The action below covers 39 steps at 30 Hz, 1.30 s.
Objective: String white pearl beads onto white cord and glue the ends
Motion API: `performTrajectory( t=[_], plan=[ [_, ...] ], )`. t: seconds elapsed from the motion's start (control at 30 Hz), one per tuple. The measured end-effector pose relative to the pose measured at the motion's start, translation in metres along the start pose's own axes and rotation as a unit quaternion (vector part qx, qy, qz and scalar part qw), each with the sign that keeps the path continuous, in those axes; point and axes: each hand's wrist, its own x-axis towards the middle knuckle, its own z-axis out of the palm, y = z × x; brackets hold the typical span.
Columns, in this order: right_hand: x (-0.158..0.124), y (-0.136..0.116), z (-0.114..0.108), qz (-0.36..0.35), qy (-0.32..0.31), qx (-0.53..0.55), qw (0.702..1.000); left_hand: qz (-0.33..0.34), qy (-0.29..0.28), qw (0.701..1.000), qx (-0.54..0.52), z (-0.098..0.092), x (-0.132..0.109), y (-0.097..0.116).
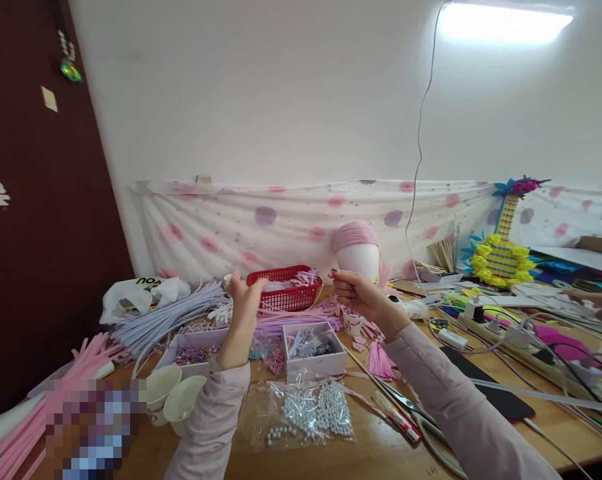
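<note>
Both my hands are raised above the wooden table (361, 453), in pale pink sleeves. My left hand (243, 301) is closed in a pinch, thumb against the fingertips, in front of a red plastic basket (285, 288). My right hand (357, 293) is also pinched shut, just below a white foam head wrapped in pink yarn (357, 250). Whatever the fingers hold is too thin to make out. Below the hands stands a white box of beads and trinkets (313, 350), and nearer me lies a clear bag of white pearls (311, 412).
Lavender pipe cleaners (173, 315) and pink ones (83, 357) fan out at the left, beside two paper cups (173, 399) and a white plastic bag (143, 293). Scissors and pliers (411, 410) lie at the right, near a black slab (485, 390), a power strip (491, 328) and a yellow guitar craft (501, 257).
</note>
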Motion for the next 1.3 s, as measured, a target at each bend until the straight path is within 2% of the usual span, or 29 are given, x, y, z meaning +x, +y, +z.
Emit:
performTrajectory(
  t=[0.1, 0.2, 0.3, 0.4, 0.57, 0.8, 1.07, 1.3],
  plan=[
    [-0.002, -0.021, 0.026, 0.034, -0.042, -0.04, 0.998, 0.026, -0.045, 0.997, 0.057, 0.015, -0.018, -0.001],
    [-0.003, -0.041, 0.053, 0.032, -0.062, -0.065, 0.995, 0.002, -0.158, 0.984, 0.08, 0.026, -0.036, 0.003],
    [-0.002, -0.057, 0.072, 0.023, -0.069, -0.089, 0.993, -0.044, -0.289, 0.953, 0.082, 0.031, -0.047, 0.007],
    [-0.001, -0.07, 0.078, 0.014, -0.065, -0.117, 0.991, -0.061, -0.345, 0.933, 0.082, 0.031, -0.051, 0.009],
    [0.0, -0.083, 0.066, -0.004, -0.044, -0.172, 0.984, -0.081, -0.332, 0.937, 0.067, 0.026, -0.045, 0.009],
    [-0.002, -0.081, 0.044, 0.006, -0.039, -0.233, 0.972, -0.083, -0.258, 0.962, 0.029, 0.018, -0.03, 0.014],
    [-0.002, -0.07, 0.045, 0.012, -0.043, -0.254, 0.966, -0.067, -0.181, 0.981, -0.017, 0.014, -0.022, 0.017],
    [-0.003, -0.068, 0.047, 0.031, -0.03, -0.253, 0.966, -0.096, -0.192, 0.975, -0.049, 0.013, -0.024, 0.019]
  ],
)
